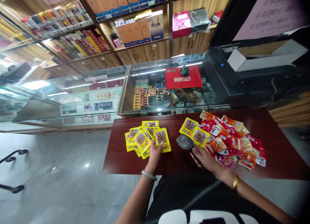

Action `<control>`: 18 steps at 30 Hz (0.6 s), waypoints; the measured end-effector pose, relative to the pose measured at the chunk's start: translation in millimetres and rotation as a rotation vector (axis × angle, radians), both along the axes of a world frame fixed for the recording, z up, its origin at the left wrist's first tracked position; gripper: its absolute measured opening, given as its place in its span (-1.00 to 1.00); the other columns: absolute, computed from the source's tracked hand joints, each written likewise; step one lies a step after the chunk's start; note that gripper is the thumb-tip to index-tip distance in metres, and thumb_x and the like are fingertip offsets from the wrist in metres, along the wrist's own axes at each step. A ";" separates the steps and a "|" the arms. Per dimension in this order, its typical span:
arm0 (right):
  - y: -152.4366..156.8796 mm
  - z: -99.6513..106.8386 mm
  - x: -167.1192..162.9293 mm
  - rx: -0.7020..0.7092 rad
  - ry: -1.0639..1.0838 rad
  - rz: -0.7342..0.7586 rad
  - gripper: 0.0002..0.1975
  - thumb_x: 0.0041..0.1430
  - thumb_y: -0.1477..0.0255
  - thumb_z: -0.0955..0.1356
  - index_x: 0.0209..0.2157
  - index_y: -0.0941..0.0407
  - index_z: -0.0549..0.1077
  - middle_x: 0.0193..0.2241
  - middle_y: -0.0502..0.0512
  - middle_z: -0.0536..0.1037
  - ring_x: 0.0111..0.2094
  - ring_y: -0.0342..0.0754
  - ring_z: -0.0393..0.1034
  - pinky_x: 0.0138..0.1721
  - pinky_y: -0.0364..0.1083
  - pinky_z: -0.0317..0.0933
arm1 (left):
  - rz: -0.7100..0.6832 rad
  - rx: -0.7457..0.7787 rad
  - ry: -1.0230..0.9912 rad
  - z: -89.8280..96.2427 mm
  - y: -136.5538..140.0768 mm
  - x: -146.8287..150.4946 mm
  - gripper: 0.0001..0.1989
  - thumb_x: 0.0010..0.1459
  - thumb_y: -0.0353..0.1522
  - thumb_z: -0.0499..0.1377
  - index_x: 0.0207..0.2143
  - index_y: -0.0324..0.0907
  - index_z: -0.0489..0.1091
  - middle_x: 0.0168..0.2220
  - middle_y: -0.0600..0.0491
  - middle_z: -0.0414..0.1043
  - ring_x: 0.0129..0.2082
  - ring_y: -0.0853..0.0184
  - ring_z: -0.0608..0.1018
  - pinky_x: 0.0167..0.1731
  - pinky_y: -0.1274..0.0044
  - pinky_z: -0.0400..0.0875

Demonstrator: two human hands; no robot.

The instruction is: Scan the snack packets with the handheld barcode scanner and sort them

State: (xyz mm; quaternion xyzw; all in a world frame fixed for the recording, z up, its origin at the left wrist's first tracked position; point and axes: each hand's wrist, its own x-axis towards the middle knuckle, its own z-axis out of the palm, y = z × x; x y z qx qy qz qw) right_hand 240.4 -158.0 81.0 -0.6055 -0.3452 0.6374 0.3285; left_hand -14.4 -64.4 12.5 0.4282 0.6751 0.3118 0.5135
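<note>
My left hand (155, 151) is closed on a yellow snack packet (162, 138) at the right edge of a loose pile of yellow snack packets (138, 140). Through each packet's clear window, brown contents show. A black handheld barcode scanner (185, 142) is gripped in my right hand (203, 157), its head pointing left over the table. Just beyond the scanner lie two more yellow packets (200, 137), touching a heap of red and orange snack packets (232, 138) on the right.
The dark red wooden table (169, 162) adjoins a glass display counter (155, 69), which bears a red mat (174, 80) and a computer mouse (184, 71). An open white box (266, 61) sits at the right. Boxed goods (135, 30) fill shelves behind.
</note>
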 end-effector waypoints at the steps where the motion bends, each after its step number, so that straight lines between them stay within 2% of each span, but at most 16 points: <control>1: 0.2 -0.5 -0.4 -0.008 -0.002 0.000 -0.44 0.16 -0.19 0.23 -0.38 0.07 0.26 -0.58 -0.13 0.31 -0.65 -0.21 0.17 -0.63 -0.20 0.06 | 0.024 0.039 0.078 8.6 1.6 -13.7 -0.59 -0.01 -0.09 0.29 -0.22 -0.17 0.36 -0.29 0.00 0.50 -0.25 0.22 0.56 -0.17 0.39 0.45; 5: 0.0 -4.3 -0.4 -0.008 0.003 0.008 -0.44 0.17 -0.19 0.23 -0.38 0.07 0.26 -0.59 -0.14 0.30 -0.66 -0.22 0.17 -0.64 -0.21 0.06 | 0.134 0.173 0.658 34.7 10.1 -52.5 -0.52 0.01 -0.16 0.29 -0.07 -0.19 0.33 -0.03 -0.14 0.44 0.07 0.01 0.44 0.08 0.18 0.30; 7: -0.8 -6.5 0.5 0.009 0.006 0.011 -0.45 0.19 -0.17 0.22 -0.38 0.07 0.26 -0.60 -0.14 0.30 -0.67 -0.21 0.17 -0.65 -0.20 0.05 | 0.097 0.281 0.845 39.8 14.2 -50.9 -0.48 0.05 -0.21 0.27 0.04 -0.17 0.27 0.12 -0.18 0.34 0.22 -0.01 0.31 0.19 0.16 0.17; 8: -1.5 -7.4 1.3 0.019 0.005 0.007 -0.46 0.20 -0.17 0.22 -0.38 0.06 0.26 -0.59 -0.14 0.31 -0.67 -0.21 0.17 -0.65 -0.19 0.05 | 0.032 0.332 0.862 40.0 16.0 -43.8 -0.49 0.09 -0.23 0.24 0.07 -0.16 0.25 0.15 -0.18 0.31 0.25 0.02 0.27 0.22 0.17 0.13; 10: -3.7 -8.4 3.3 0.034 0.005 -0.013 -0.47 0.20 -0.16 0.22 -0.38 0.06 0.27 -0.59 -0.12 0.32 -0.67 -0.19 0.18 -0.65 -0.18 0.06 | -0.150 0.386 0.798 36.1 19.5 -18.5 -0.57 0.14 -0.27 0.20 0.05 -0.14 0.27 0.12 -0.15 0.35 0.22 0.08 0.30 0.22 0.23 0.15; 13: -9.7 -8.0 8.0 0.027 0.024 -0.064 -0.47 0.20 -0.17 0.22 -0.36 0.05 0.28 -0.59 -0.12 0.31 -0.67 -0.18 0.17 -0.65 -0.17 0.05 | -0.397 0.355 0.666 20.7 26.5 37.2 -0.63 0.16 -0.28 0.20 0.02 -0.13 0.32 0.05 -0.12 0.41 0.13 0.13 0.39 0.17 0.31 0.20; 18: -26.1 -7.6 22.5 0.011 -0.009 -0.160 -0.45 0.16 -0.19 0.23 -0.32 0.04 0.32 -0.60 -0.11 0.31 -0.66 -0.14 0.19 -0.62 -0.14 0.10 | -0.620 0.230 0.652 -12.8 50.8 135.7 -0.42 0.11 -0.22 0.27 0.15 -0.23 0.27 0.12 -0.20 0.38 0.16 0.08 0.37 0.17 0.33 0.16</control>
